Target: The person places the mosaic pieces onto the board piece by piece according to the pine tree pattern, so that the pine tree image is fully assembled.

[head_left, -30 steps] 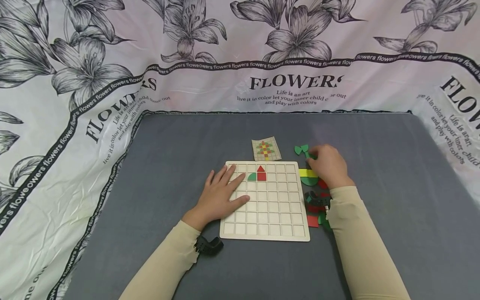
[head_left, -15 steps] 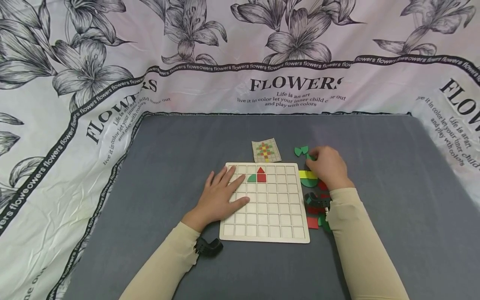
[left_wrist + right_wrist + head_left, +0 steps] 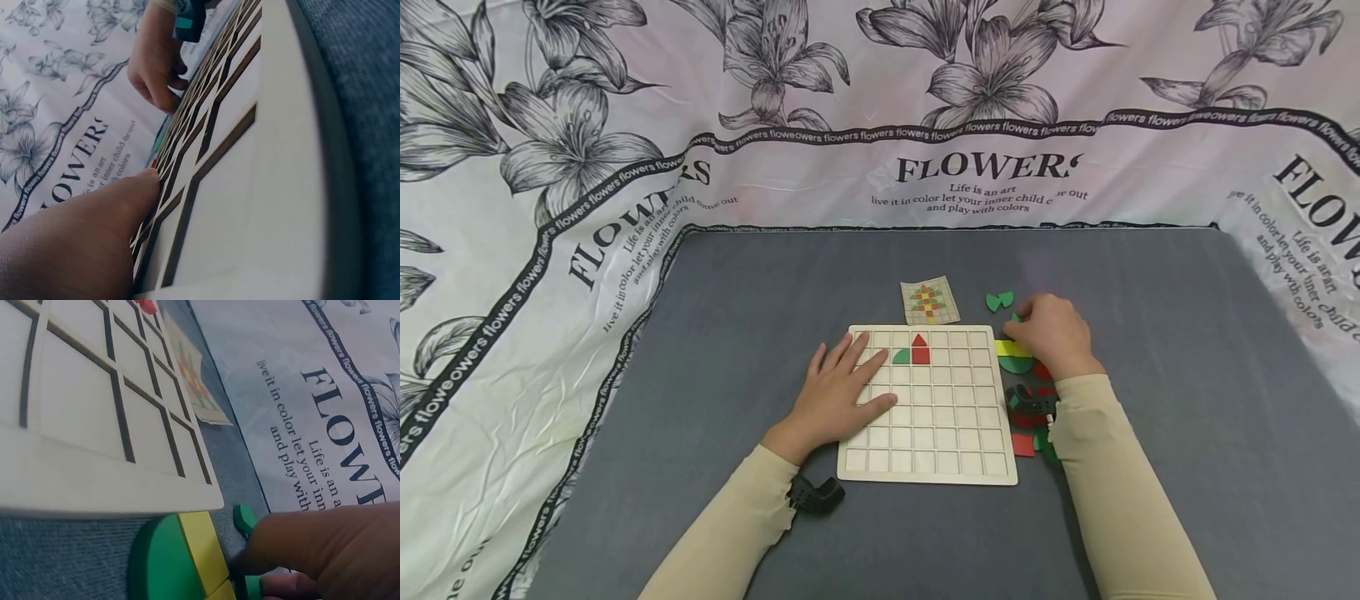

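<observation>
My left hand [image 3: 829,402] rests on the left side of a pale wooden grid board [image 3: 964,417], its fingers spread. Set in the upper part of the board are a red triangle [image 3: 919,341], a red square [image 3: 921,356] and a green quarter-round piece [image 3: 902,357]. Beyond the board's upper right corner, my right hand [image 3: 1054,335] pinches a small green piece [image 3: 252,587] between thumb and finger, low over the cloth. Its shape is mostly hidden. Close by lie yellow blocks [image 3: 203,540] against a green half-round block [image 3: 164,562].
A small pattern card [image 3: 929,301] lies behind the board. Two leaf-like green pieces [image 3: 999,301] are to its right. Red and green blocks, including a red square block [image 3: 1022,445], lie along the board's right edge, partly under the right wrist. Grey cloth [image 3: 737,300] covers the table.
My right thumb has shifted slightly toward the board, and the green piece at the fingertips has come a little nearer, apart from the two others. The left hand stays on the board.
</observation>
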Demonstrator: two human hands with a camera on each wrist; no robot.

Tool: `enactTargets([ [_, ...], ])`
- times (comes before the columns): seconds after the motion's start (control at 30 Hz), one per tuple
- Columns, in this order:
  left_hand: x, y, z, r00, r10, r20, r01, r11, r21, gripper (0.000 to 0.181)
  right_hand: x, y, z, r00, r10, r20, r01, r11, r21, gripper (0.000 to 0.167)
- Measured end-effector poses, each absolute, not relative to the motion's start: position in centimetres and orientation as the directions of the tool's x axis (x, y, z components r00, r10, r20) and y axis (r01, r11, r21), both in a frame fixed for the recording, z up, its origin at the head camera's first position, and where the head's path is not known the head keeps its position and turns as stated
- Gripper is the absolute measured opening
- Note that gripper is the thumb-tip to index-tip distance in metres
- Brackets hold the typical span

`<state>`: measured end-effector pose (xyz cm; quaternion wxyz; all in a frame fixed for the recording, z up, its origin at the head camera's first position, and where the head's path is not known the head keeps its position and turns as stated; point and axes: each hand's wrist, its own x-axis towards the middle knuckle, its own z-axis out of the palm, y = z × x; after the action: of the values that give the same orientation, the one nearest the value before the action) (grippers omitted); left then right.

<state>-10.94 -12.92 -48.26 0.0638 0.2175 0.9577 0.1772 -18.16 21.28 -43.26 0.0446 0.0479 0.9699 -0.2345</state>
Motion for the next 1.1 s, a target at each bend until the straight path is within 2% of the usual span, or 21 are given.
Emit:
enactTargets([
  [0.3,-11.0,-13.0,-48.3,-0.897,0.439,-0.052,0.391,0.843,0.370,0.077,-18.1,21.1,-43.3,-0.995,0.035,-0.099,0.077,0.885,-0.460,0.038],
  [0.5,-11.1,-13.0,-48.3,-0.893,0.449,-0.041,0.401,0.834,0.380,0.076,-17.9,20.3,-42.6,-0.996,-0.009,-0.089,0.036,0.869,-0.494,0.031],
  [0.7,-11.1,-13.1,-48.1,-0.891,0.451,-0.049,0.399,0.832,0.386,0.075,-17.6,18.6,-42.4,-0.990,-0.092,-0.104,-0.028,0.867,-0.498,0.033],
  [1.1,-10.9,-12.9,-48.0,-0.895,0.441,-0.059,0.388,0.838,0.385,0.075,-16.6,14.9,-42.6,-0.971,-0.210,-0.117,-0.132,0.872,-0.471,0.026],
])
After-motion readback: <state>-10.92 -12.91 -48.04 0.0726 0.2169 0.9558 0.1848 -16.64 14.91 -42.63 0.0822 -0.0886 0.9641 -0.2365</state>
